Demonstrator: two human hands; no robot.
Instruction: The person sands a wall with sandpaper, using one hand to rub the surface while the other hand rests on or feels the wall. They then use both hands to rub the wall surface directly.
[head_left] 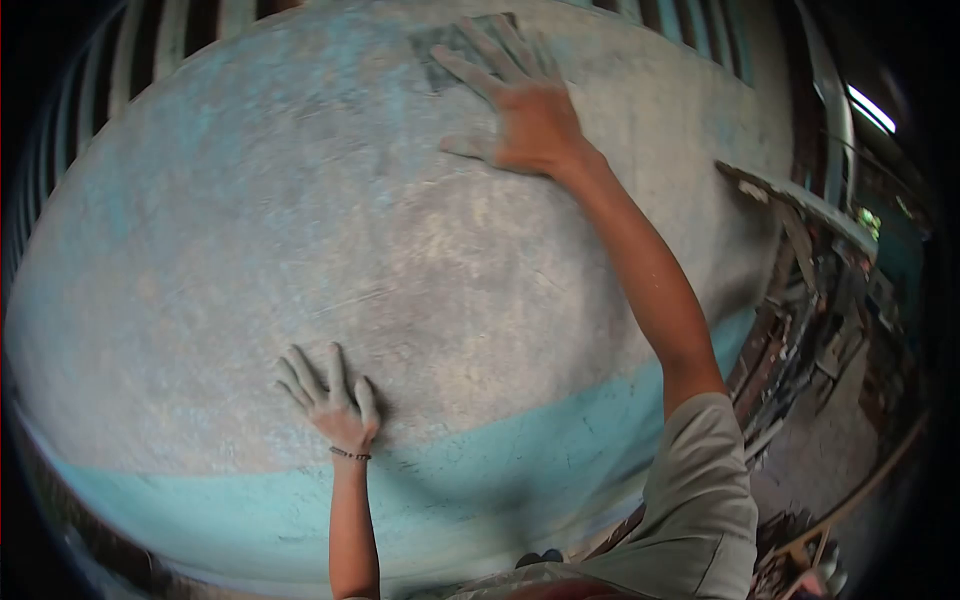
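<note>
A large wall (330,240) in worn grey, cream and faded blue fills most of the head view, with a turquoise band (560,430) along its lower part. High up, my right hand (525,105) presses a dark sheet of sandpaper (440,65) flat against the wall, fingers spread over it. Part of the sheet is hidden beneath the fingers. Lower and to the left, my left hand (335,405) rests on the wall with its fingers apart and nothing in them. Pale dust coats the fingers of both hands. A dark bracelet (350,455) circles my left wrist.
Vertical slats (170,40) run above the wall. Along the right side, a broken-edged board (800,205) sticks out above a heap of scrap wood (800,320). Bare floor (815,460) shows at the lower right. A lit tube (872,108) glows at the upper right.
</note>
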